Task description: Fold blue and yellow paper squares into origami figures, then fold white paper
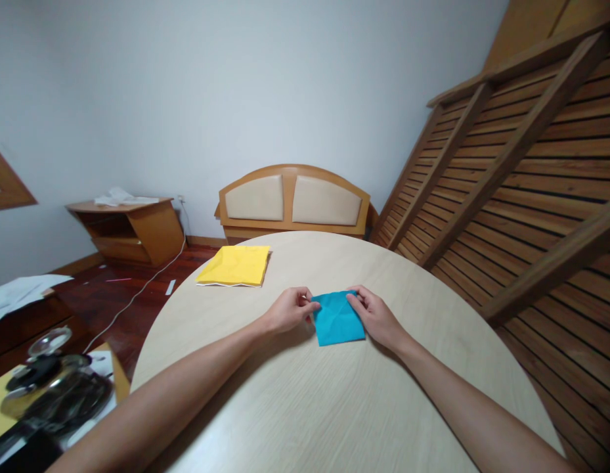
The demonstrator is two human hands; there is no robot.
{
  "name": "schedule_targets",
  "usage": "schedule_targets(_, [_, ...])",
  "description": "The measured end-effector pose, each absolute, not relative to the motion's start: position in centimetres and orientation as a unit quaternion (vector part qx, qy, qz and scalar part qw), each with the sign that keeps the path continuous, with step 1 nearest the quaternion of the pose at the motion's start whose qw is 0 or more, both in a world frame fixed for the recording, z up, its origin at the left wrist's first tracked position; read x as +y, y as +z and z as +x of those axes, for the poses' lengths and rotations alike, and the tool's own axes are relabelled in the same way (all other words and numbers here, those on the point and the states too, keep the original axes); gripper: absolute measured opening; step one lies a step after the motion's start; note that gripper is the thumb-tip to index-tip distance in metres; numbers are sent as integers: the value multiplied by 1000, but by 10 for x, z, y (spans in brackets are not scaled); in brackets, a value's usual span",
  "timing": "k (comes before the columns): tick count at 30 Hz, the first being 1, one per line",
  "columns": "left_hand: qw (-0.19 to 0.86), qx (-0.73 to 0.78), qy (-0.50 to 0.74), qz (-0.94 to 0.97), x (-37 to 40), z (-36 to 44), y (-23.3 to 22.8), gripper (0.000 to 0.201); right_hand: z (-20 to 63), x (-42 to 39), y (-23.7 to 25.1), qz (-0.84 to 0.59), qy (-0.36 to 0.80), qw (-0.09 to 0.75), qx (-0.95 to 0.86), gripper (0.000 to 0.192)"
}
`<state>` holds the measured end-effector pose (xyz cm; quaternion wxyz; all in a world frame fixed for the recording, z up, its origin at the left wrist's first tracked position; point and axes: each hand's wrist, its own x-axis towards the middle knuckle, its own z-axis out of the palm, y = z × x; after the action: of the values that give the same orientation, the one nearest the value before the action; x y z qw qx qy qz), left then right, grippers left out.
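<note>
A square of blue folded paper with crease lines lies over the round table, its near edge close to the tabletop. My left hand pinches the paper's upper left corner between thumb and fingers. On the other side, my right hand grips the upper right edge, thumb on top and the fingers partly hidden beneath. Farther off to the left sits a stack of yellow paper, with a white layer showing under its front edge; neither hand touches it.
Behind the table stands a wooden headboard with cream panels. Slatted wooden frames lean along the right. At lower left, a side surface holds glassware. A low cabinet and a white cable are at left.
</note>
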<state>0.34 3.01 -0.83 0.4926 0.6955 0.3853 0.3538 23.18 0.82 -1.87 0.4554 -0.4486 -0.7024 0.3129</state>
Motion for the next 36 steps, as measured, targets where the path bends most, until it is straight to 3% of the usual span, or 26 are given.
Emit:
schedule_targets(11, [507, 403, 396, 651, 32, 4, -6, 36, 225, 10, -19, -428, 376, 492, -658, 44])
schedule_targets(29, [491, 422, 463, 606, 39, 1, -4, 37, 242, 16, -21, -472, 258, 443, -717, 39])
schedule_targets(36, [397, 387, 461, 693, 40, -1, -10, 29, 244, 16, -23, -469, 160, 467, -733, 48])
